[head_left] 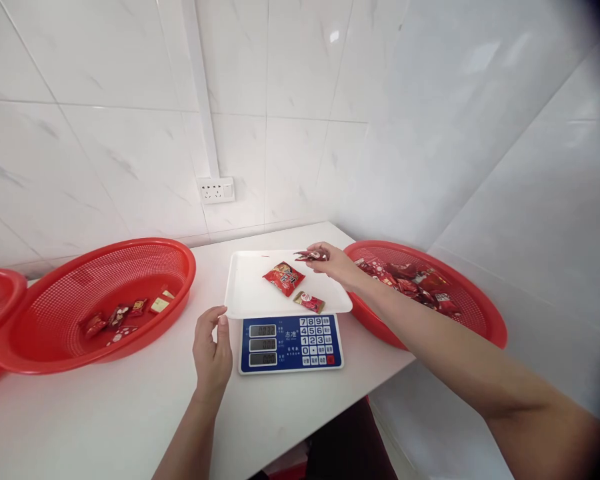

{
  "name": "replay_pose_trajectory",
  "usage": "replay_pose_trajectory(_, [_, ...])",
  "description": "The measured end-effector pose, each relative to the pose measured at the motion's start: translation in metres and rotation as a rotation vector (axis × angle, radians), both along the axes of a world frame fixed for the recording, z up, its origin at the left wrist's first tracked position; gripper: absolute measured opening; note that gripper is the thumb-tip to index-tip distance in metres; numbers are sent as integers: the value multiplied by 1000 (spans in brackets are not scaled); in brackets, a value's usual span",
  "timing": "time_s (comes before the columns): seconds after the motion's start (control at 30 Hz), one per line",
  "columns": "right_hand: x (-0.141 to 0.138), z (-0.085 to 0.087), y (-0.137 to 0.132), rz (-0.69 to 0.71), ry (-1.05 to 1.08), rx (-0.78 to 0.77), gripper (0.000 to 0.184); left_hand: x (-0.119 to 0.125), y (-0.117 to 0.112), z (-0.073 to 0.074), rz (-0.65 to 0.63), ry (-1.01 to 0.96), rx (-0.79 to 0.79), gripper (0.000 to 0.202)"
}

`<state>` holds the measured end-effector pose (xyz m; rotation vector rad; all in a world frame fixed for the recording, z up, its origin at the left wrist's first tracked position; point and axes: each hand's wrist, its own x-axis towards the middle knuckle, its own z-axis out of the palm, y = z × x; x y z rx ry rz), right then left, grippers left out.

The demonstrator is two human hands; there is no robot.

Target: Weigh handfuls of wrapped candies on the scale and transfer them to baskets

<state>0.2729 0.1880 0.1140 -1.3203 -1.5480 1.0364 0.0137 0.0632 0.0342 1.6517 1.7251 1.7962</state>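
My right hand (327,260) pinches a small red snack packet (310,255) over the right side of the white weighing tray (245,293). Two packets lie on that tray: a larger red snack packet (283,278) in the middle and a smaller red and gold packet (310,302) nearer its front edge. By the tray's front left corner is my left hand (213,350), empty, its fingers loosely bent and apart; whether a fingertip touches the rim I cannot tell. Below the tray, the scale's blue panel (291,343) has lit displays and a keypad.
A red basket (480,320) filled with snack packets stands right of the scale, under my forearm. Another red basket (145,253) with several packets stands left, overlapping a third basket (3,283). The table's front edge runs near my body. Tiled walls with a socket (216,191) stand behind.
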Motion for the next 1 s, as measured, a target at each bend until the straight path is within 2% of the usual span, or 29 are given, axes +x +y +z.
replay_pose_trajectory(0.17, [3, 0, -3, 128, -107, -21, 25, 0, 1, 0, 5, -6, -22, 23])
replay_pose_trajectory(0.3, [2, 14, -8, 90, -105, 53, 17, 0, 0, -1, 1, -7, -24, 23])
replay_pose_trajectory(0.47, [-1, 27, -13, 58, -167, 155, 19, 0, 0, -1, 1, 0, -30, 23])
replay_pose_trajectory(0.7, [-3, 19, -14, 91, -227, 203, 28, 0, 1, -1, -15, 3, -19, 22])
replay_pose_trajectory(0.77, [-1, 17, -13, 138, -245, 208, 30, 0, 1, -1, -16, 0, -21, 22])
replay_pose_trajectory(0.87, [3, 15, -13, 188, -397, 169, 33, 1, 1, 0, -15, 0, -24, 22])
replay_pose_trajectory(0.93, [5, 15, -16, 146, -514, 159, 31, 1, 0, 0, -13, 0, -27, 22])
replay_pose_trajectory(1.0, [6, 17, -22, 91, -531, 182, 26, 1, 0, 1, -13, -2, -26, 21])
